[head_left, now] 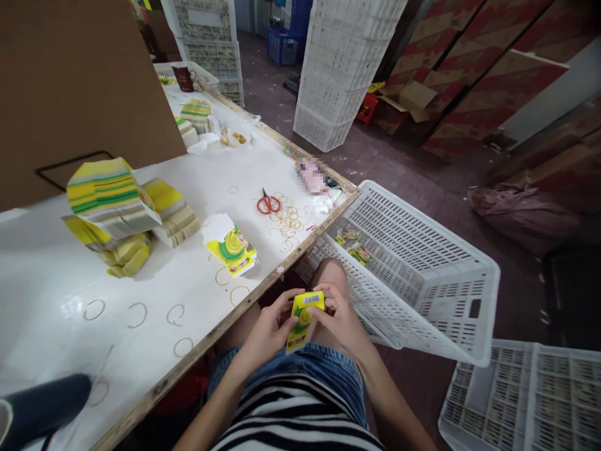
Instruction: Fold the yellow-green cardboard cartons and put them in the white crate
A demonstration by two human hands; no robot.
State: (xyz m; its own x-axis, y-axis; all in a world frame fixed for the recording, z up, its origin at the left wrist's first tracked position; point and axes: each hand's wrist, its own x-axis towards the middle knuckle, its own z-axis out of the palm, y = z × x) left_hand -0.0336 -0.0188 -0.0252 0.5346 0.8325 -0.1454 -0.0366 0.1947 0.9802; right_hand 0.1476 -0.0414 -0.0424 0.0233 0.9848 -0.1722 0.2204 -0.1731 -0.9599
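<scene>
Above my lap I hold a small yellow and green printed carton [303, 319] with a barcode on its upper part. My left hand [275, 322] grips its left edge between thumb and fingers. On the opposite edge my right hand [335, 310] pinches it, thumb across the front. Close by on the white table [178, 376] lies a small pile of flat yellow and green cartons [232, 247]. Behind that pile are red-handled scissors [268, 203] beside many scattered rubber bands [288, 216].
Bundled flat cartons [113, 207] stack up at the table's left, near a large brown cardboard sheet [84, 94]. At my right a white plastic crate [422, 269] holds several small yellow cartons [359, 254]. Tall stacked crates [342, 69] stand beyond the table edge. A dark cylinder [51, 401] lies front left.
</scene>
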